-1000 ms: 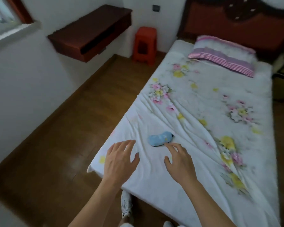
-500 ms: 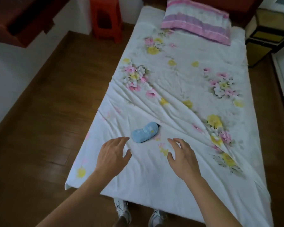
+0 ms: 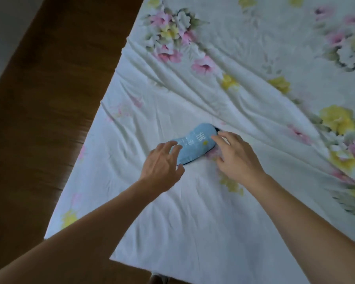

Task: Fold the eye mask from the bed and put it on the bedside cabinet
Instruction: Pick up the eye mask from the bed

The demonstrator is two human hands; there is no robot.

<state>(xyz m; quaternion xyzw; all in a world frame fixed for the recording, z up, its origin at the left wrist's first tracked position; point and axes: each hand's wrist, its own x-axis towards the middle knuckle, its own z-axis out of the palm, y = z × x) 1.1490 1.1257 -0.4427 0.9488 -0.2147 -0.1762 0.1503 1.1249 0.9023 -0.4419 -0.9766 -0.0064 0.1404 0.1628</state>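
Note:
A light blue eye mask point(image 3: 195, 141) with white print lies flat on the white flowered bed sheet point(image 3: 223, 95), near the bed's foot. My left hand point(image 3: 162, 163) reaches over the mask's lower left end, fingers spread and touching its edge. My right hand point(image 3: 237, 155) hovers at the mask's upper right end, fingertips on or just above it. Neither hand grips the mask. A dark strap edge peeks out at the mask's far end. The bedside cabinet is out of view.
Brown wooden floor point(image 3: 39, 119) runs along the bed's left side. The sheet's lower corner point(image 3: 115, 259) hangs at the bed's foot. Wrinkles cross the sheet diagonally above the mask.
The view has dropped and closed in on the bed; pillow, stool and cabinet left the frame. Both hands moved forward from short of the mask to its two ends.

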